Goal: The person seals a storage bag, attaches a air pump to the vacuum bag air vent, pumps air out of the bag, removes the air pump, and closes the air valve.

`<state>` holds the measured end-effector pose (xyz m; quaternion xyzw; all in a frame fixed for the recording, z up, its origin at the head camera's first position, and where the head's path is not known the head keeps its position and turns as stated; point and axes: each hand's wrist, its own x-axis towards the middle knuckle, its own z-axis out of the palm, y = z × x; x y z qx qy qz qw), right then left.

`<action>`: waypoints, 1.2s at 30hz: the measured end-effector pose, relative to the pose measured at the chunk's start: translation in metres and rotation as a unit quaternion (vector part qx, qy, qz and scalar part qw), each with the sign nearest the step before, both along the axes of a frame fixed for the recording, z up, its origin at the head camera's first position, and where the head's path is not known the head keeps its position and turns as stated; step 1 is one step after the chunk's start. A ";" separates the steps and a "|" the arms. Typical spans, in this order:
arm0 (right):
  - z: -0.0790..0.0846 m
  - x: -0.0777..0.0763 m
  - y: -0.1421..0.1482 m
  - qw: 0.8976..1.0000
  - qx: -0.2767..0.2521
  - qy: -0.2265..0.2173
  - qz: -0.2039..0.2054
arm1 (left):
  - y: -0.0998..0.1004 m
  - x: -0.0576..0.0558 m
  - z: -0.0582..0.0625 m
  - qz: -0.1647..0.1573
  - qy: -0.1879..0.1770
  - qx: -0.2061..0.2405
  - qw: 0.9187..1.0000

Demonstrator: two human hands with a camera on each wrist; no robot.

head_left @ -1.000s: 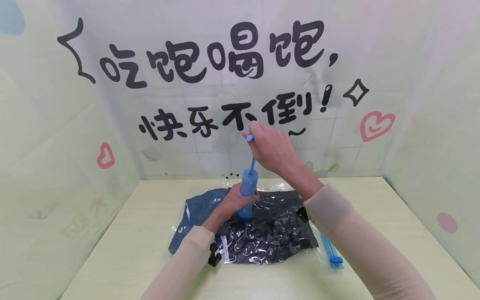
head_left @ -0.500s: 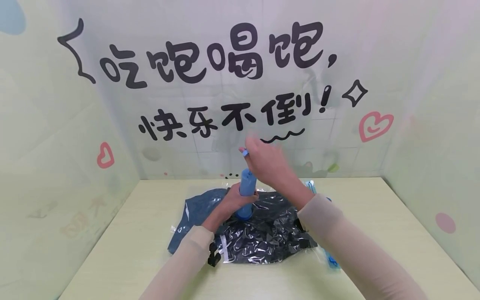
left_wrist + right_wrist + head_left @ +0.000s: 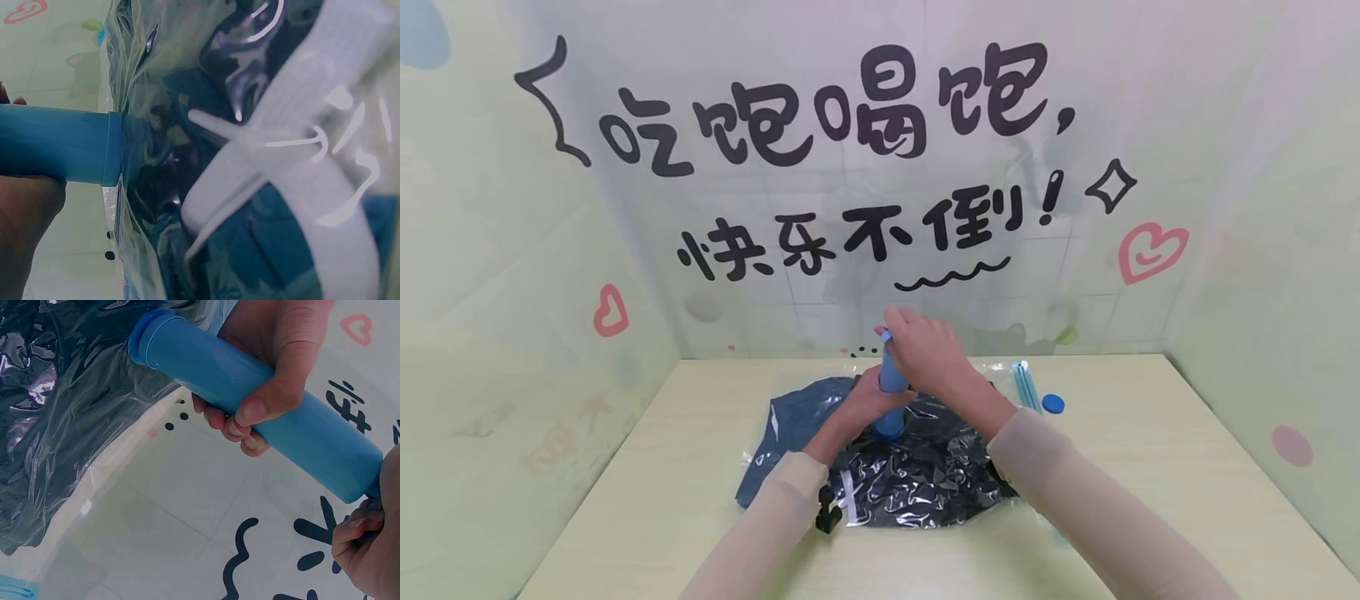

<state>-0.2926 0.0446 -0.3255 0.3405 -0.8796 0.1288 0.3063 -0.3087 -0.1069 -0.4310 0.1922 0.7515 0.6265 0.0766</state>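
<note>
Left hand [image 3: 867,395] gripping blue pump [image 3: 303,437], right hand [image 3: 927,348] mostly hiding its handle [image 3: 886,336]

Soft, even light brightens the pale wood-grain bench [image 3: 1150,417] in the head view, with a faint shadow beside the cream left sleeve [image 3: 767,525]. Sharp glints speckle the clear plastic bag of dark fabric [image 3: 925,479]. The wide lens stretches the outer edges. Both wrist views are dimmer and bluish; in the left, white glare streaks cross the blurry white strap [image 3: 337,215].
</note>
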 end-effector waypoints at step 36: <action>0.084 0.000 0.023 0.989 -0.091 0.119 0.014 | 0.003 -0.001 0.003 0.008 0.004 -0.028 1.000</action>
